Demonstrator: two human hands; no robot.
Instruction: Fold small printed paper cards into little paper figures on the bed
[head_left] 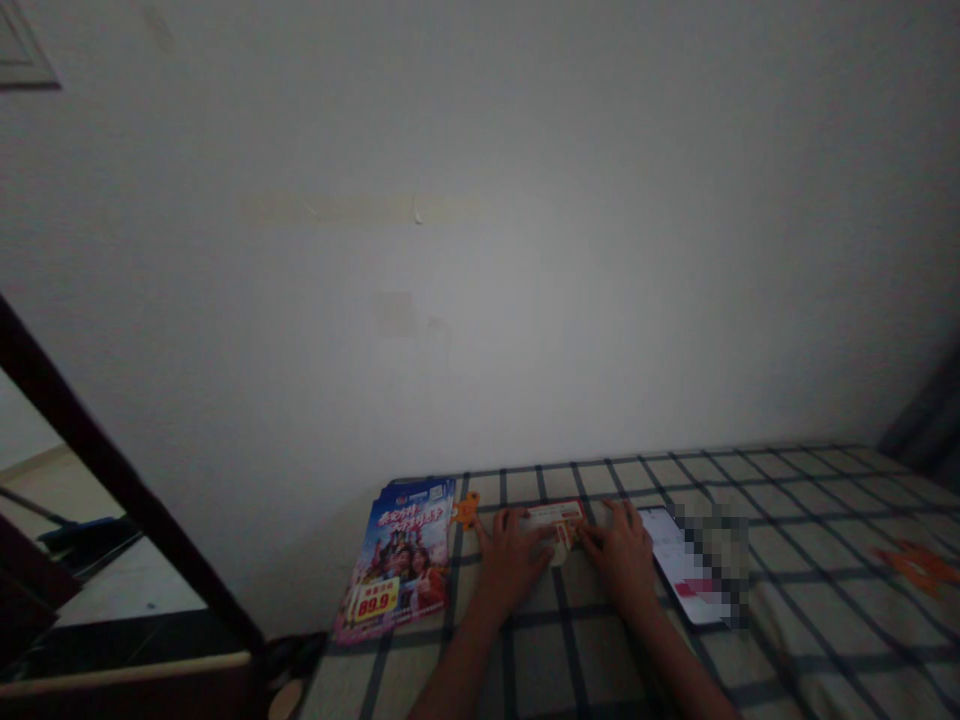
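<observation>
A small folded paper (559, 512), white with red edging and an orange-brown printed part, lies on the checked cloth between my two hands. My left hand (511, 552) rests over its left side, fingers spread and lying across the paper, the thumb stretched out to the left. At the right edge, my right hand (621, 552) has its thumb and a finger closed on the paper, other fingers raised. Part of the paper is hidden under the left fingers. Just left of my left thumb is an orange bear-shaped print (466, 510) on the cloth.
A stack of colourful flyers (401, 560) marked 89.9 lies at the left edge of the checked cloth (787, 490). Right of my right hand is a phone (686, 570) with a lit screen, partly pixelated. A plain wall (570, 300) rises behind. A dark bar (112, 470) slants down at left.
</observation>
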